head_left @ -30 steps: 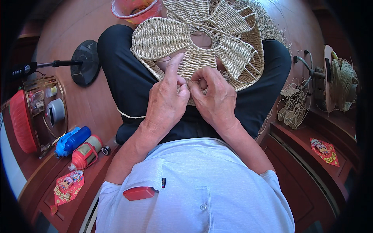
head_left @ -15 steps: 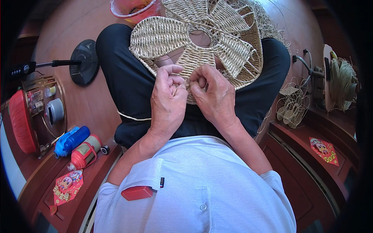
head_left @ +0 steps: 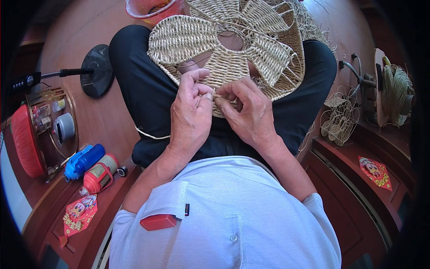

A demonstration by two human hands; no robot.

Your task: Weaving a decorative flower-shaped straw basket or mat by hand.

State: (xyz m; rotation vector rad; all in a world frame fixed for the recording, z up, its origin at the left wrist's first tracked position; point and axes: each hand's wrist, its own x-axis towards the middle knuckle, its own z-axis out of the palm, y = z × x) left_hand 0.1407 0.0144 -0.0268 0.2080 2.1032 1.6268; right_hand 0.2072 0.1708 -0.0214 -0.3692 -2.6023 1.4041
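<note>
Across my lap lies a woven straw piece with flat petal-shaped panels round a central hole, set in a wider woven body. At its near edge my left hand is closed, thumb and fingers pinching a straw cord. Close beside it my right hand pinches at the same spot, its fingertips almost touching the left thumb. The pinched bit of cord is mostly hidden by the fingers. A pale length of straw cord trails left from under my left wrist across my dark trousers.
A red bucket stands beyond my left knee. Loose straw strands lie at the far right. To the right are a stand with hanging fibre and a wire tangle. A round black base and flasks are at left.
My fingertips have drawn together at the cord, the left thumb now stretched toward the right hand. The woven piece has shifted only slightly.
</note>
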